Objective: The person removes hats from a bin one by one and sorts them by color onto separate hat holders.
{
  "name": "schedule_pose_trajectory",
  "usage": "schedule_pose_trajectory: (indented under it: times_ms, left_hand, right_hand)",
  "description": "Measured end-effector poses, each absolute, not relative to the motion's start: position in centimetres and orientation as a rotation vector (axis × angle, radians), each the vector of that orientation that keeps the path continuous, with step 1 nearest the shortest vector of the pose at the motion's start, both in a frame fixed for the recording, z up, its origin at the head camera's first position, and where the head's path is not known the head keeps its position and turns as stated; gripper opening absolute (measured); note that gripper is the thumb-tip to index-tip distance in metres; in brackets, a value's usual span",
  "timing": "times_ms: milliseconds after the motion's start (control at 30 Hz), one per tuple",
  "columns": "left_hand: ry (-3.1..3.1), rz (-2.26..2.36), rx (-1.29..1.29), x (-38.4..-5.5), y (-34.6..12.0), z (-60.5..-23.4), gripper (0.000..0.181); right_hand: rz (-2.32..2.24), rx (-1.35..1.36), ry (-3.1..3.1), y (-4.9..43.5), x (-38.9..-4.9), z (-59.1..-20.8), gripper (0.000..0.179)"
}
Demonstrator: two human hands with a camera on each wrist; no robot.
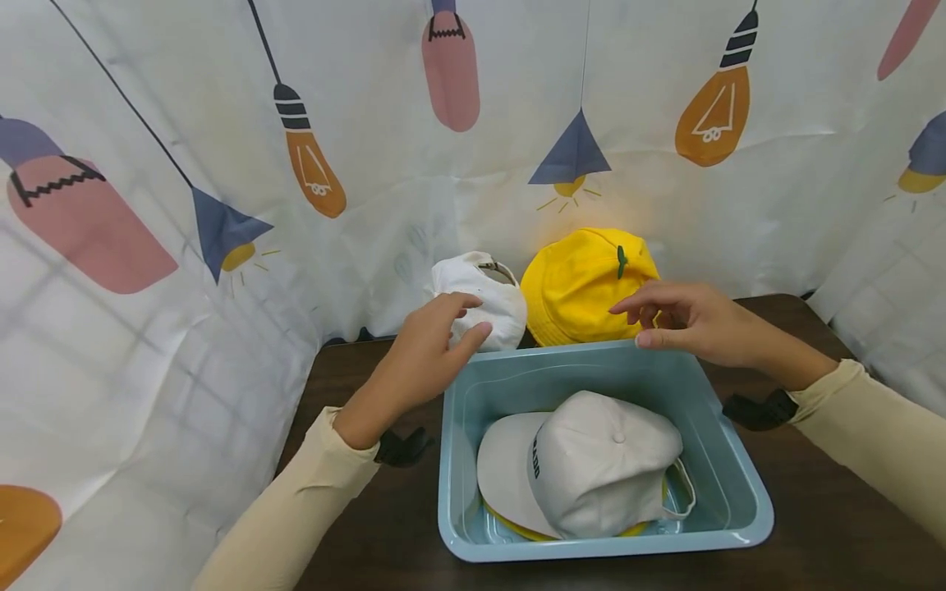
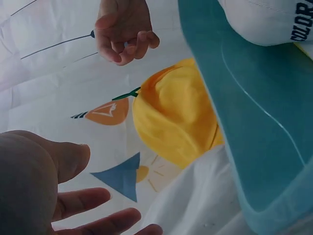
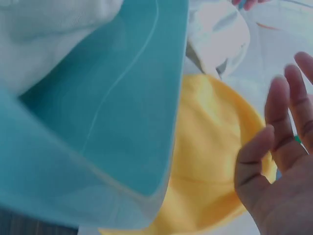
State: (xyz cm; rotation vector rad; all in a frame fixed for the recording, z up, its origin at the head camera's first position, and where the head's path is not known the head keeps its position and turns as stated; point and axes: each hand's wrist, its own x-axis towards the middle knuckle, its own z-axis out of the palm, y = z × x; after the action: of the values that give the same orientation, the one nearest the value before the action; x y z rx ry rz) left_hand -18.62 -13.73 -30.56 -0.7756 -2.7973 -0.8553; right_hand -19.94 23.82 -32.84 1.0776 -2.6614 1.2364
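Observation:
My left hand (image 1: 432, 349) hovers in front of a white cap (image 1: 488, 295), fingers loosely bent and holding nothing. To its right, my right hand (image 1: 683, 320) hangs near a yellow bucket hat (image 1: 584, 283) that carries a small green sprout. In the right wrist view, a gap shows between that hand's thumb and fingers (image 3: 279, 112). Both hats sit behind a light blue plastic bin (image 1: 739, 460). Inside the bin lies an off-white baseball cap (image 1: 606, 460) with dark lettering. Something yellow (image 1: 517, 525) peeks out beneath that cap.
The bin stands on a dark brown table (image 1: 355, 509). Behind the table hangs a white curtain (image 1: 369, 246) printed with lamps and bulbs; it also runs along the left and right sides. A black strap (image 1: 402, 447) is on the left wrist, another (image 1: 761, 410) on the right.

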Motion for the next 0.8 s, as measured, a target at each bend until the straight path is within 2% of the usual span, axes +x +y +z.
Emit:
schedule_pose_trajectory:
  times_ms: [333,567,800]
  left_hand:
    - [-2.791,-0.922,-0.749,-15.4,-16.9,-33.8,0.053]
    - [-2.874,-1.148,-0.614,-13.6,-18.2,-36.0,0.065]
    - [-2.858,-1.327,-0.583,-12.8,-18.5,-38.2,0.061]
  right_hand:
    - [1.167,1.443,-2.757,21.9,-19.6,-33.8,0.06]
    - [1.106,1.522,-2.885,20.3,-18.8,-34.5,0.066]
    - [1.103,1.638,-2.91,19.3,-18.6,-35.3,0.073]
